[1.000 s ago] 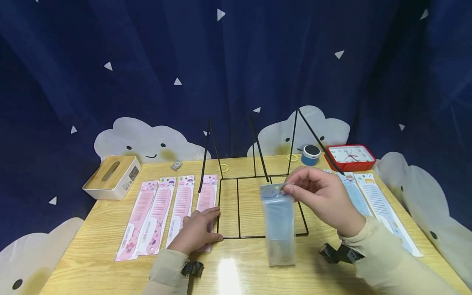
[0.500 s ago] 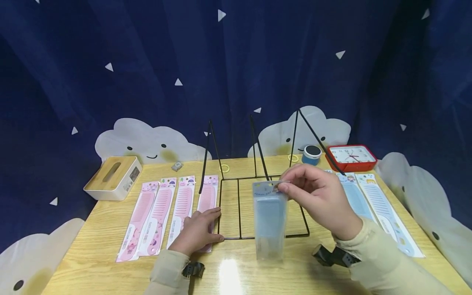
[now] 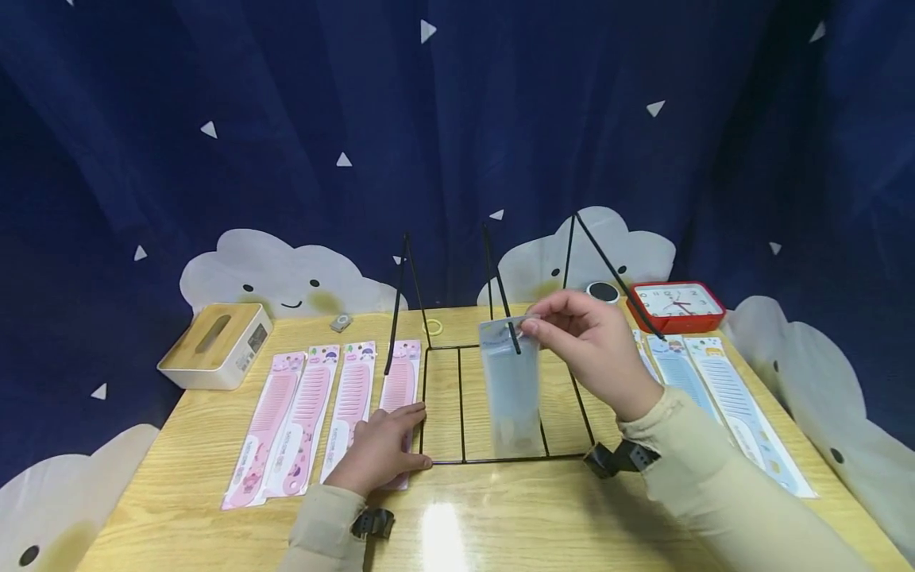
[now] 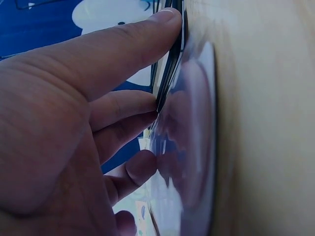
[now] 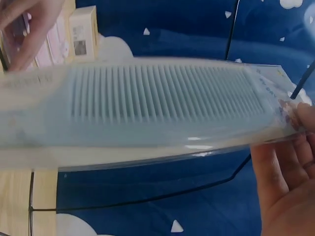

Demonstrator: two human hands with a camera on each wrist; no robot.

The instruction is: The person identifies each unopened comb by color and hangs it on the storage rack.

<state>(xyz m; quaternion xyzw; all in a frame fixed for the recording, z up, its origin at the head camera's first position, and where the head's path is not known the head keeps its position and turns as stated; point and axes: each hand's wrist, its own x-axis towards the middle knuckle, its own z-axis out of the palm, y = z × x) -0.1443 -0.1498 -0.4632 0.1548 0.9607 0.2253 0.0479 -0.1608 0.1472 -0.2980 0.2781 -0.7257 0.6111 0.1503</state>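
Note:
My right hand (image 3: 596,349) pinches the top corner of a blue comb (image 3: 511,389) in a clear package. The package hangs upright over the base of a black wire rack (image 3: 462,405). The tip of the rack's middle prong (image 3: 509,314) overlaps the package's header in the head view. In the right wrist view, the prong tip lies close beside the pinching fingers and the comb's teeth (image 5: 162,93) show large. With fingers outstretched, my left hand (image 3: 382,449) rests at the rack's front left corner, touching the wire. It partly covers a packaged pink comb (image 3: 402,381).
More packaged pink combs (image 3: 353,389) lie on the left of the table. Packaged blue and white combs (image 3: 747,413) lie on the right. A tissue box (image 3: 239,349), a red clock (image 3: 679,322), a small round speaker (image 3: 603,292) and a yellow ring (image 3: 433,326) stand or lie farther back.
My right hand has carried the packaged blue comb left, up and away from me, bringing its header to the middle prong. The left hand has stayed in place.

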